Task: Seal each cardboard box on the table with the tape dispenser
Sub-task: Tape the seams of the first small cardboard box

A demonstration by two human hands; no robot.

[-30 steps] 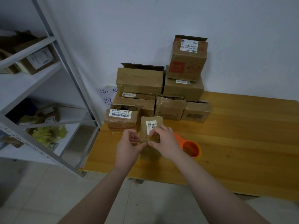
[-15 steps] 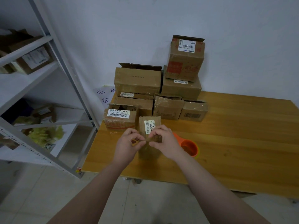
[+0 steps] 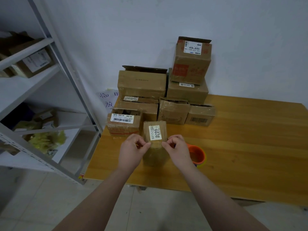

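— While both hands are on it, where exactly is that small box [image 3: 155, 155]?

— Down on the table [image 3: 241, 147], toward the front left part. Its white label [image 3: 155, 132], printed 6838, is on the upper face.

— And how are the hands set?

— One on each side. The left hand [image 3: 133, 151] has its fingers curled in, thumb and forefinger pinched against the box's left edge. The right hand [image 3: 179, 151] does the same on the right edge. Whether there's any tape between the fingertips, I can't tell from here.

— The tape dispenser [image 3: 198, 155]?

— Orange, lying on the table just beside the right hand, partly hidden behind it. Nobody is holding it.

— What about the rest?

— A pile of boxes [image 3: 173, 112] is stacked at the back left of the table against the wall [image 3: 150, 30], several with flaps standing open. The nearest one, with a barcode sticker [image 3: 122, 118], sits just behind and left of the small box. A grey shelf rack [image 3: 71, 77] stands left of the table.
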